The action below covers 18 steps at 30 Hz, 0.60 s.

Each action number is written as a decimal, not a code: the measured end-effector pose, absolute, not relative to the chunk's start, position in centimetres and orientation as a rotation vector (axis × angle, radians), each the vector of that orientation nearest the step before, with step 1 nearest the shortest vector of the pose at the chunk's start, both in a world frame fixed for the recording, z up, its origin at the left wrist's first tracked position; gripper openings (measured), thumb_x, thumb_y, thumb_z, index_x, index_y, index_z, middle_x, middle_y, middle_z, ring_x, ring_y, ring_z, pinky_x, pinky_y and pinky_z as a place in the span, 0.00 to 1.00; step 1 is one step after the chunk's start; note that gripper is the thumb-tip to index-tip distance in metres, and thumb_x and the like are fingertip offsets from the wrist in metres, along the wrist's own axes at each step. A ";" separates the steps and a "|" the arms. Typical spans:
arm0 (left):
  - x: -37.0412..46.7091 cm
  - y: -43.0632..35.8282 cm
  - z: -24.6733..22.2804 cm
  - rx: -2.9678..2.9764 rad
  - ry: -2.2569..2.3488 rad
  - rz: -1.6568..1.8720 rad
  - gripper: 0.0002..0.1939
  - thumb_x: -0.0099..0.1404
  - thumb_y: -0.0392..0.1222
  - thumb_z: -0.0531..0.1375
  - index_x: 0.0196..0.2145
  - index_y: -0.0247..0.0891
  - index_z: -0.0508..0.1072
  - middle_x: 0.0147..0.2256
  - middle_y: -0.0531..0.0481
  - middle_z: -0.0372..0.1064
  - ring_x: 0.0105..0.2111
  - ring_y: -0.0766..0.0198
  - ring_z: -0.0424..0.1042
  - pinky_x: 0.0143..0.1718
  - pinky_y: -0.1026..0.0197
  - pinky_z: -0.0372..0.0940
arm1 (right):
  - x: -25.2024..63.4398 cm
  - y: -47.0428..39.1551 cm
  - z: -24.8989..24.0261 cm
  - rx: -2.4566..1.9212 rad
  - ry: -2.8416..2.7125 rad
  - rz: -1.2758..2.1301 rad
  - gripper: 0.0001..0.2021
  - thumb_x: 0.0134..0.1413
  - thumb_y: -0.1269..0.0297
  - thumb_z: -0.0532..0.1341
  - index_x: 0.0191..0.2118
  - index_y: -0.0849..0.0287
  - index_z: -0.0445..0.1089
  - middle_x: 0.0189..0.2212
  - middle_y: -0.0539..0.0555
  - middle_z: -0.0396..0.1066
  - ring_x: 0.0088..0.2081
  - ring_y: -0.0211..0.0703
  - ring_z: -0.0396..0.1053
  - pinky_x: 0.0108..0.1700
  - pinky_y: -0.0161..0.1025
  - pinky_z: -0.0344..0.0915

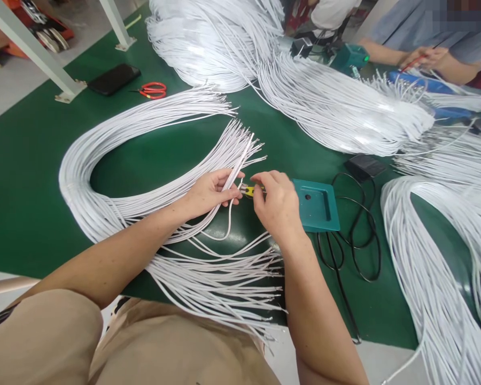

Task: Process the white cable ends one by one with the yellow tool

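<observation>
My left hand is closed around a few white cables, whose ends stick up past the fingers. One cable end bends over toward my right hand. That hand grips a small tool with yellow parts and a metal tip; its kind is partly hidden by the fingers. The tip is close to the cable at my left fingertips; whether they touch I cannot tell. A large looped bundle of white cables lies under and beyond my left forearm. Loose cable ends fan out near the table's front edge.
A teal tray-like device with a black cord sits right of my hand. Red-handled scissors and a black phone lie at the back left. More cable bundles cover the far side and right. A co-worker's hands are across the table.
</observation>
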State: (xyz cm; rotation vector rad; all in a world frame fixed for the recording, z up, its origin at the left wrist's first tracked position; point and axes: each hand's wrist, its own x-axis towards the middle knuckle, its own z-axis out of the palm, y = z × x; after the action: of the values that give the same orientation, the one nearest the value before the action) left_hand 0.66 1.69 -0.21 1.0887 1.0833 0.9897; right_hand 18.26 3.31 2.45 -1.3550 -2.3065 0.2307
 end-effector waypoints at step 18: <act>1.0 2.4 -2.5 1.269 1.312 0.882 0.18 0.55 0.36 0.65 0.44 0.37 0.67 0.29 0.51 0.74 0.28 0.62 0.77 0.24 0.66 0.68 | 20.0 4.7 1.9 -1.444 -2.616 0.005 0.09 0.56 0.73 0.55 0.37 0.59 0.73 0.27 0.55 0.72 0.35 0.45 0.66 0.58 0.45 0.52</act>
State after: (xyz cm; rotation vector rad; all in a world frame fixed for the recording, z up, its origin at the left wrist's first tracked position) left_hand 0.97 2.36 -2.51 1.2693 1.3118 0.8818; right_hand 19.96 4.65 1.89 -1.4443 -2.6162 0.0048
